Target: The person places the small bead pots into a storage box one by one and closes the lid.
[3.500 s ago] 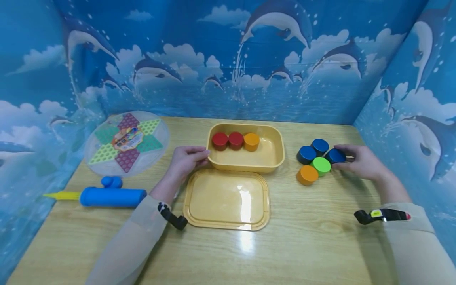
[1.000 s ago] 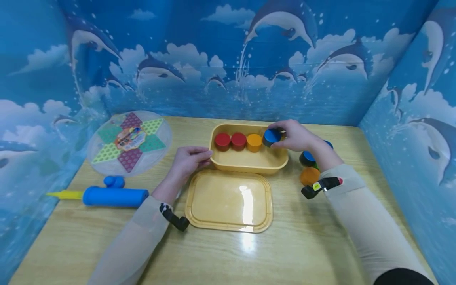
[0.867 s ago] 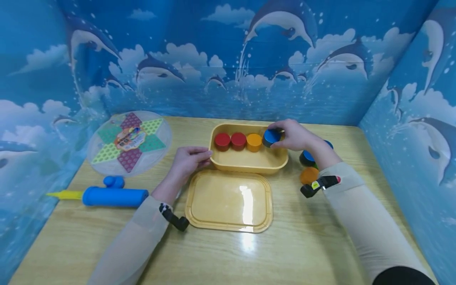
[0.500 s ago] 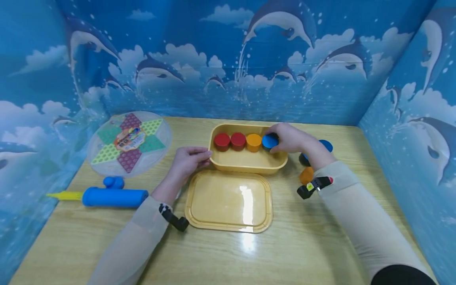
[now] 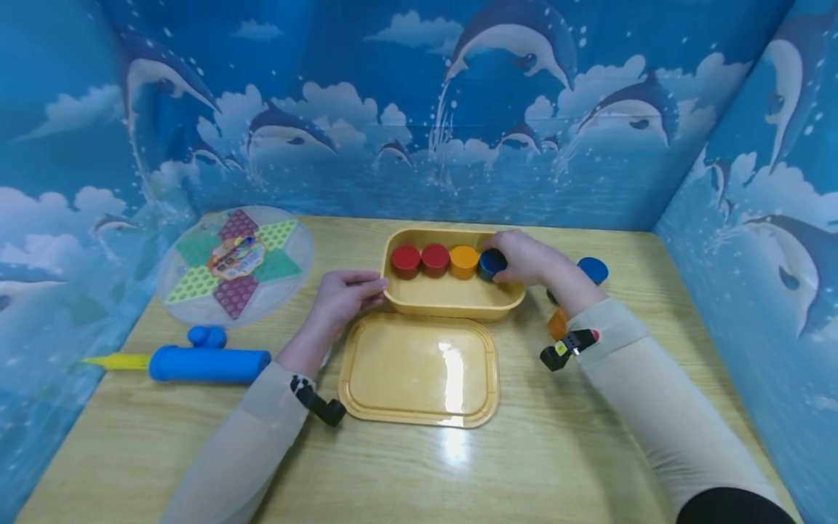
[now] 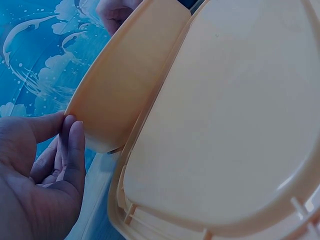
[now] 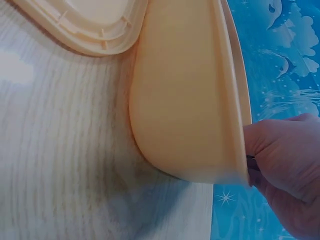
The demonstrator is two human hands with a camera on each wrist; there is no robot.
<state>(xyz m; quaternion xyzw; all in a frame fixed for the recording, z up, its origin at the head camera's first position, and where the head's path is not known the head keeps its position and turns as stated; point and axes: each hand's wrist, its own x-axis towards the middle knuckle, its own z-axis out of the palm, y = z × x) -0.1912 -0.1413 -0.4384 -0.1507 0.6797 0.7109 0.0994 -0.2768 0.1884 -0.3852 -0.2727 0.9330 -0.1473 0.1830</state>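
Steadying tub (image 5: pixel 445 294) near worktop (image 5: pixel 537 451) far edge, I guessed, left hand (image 5: pixel 342 298) pinched it; right hand (image 5: pixel 527 259) gripped blue disc (image 5: pixel 489 265) inside.

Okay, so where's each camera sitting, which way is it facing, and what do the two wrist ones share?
Head: worn on the head, facing forward and down at the yellow box and lid; the left hand, right hand and sleeves show.
Left wrist: worn on the left wrist, facing the box's outer wall and the lid; the left hand shows, with part of the right at top.
Right wrist: worn on the right wrist, facing the box's outer wall; only the right hand shows.
Both wrist views share box, lid and right hand.
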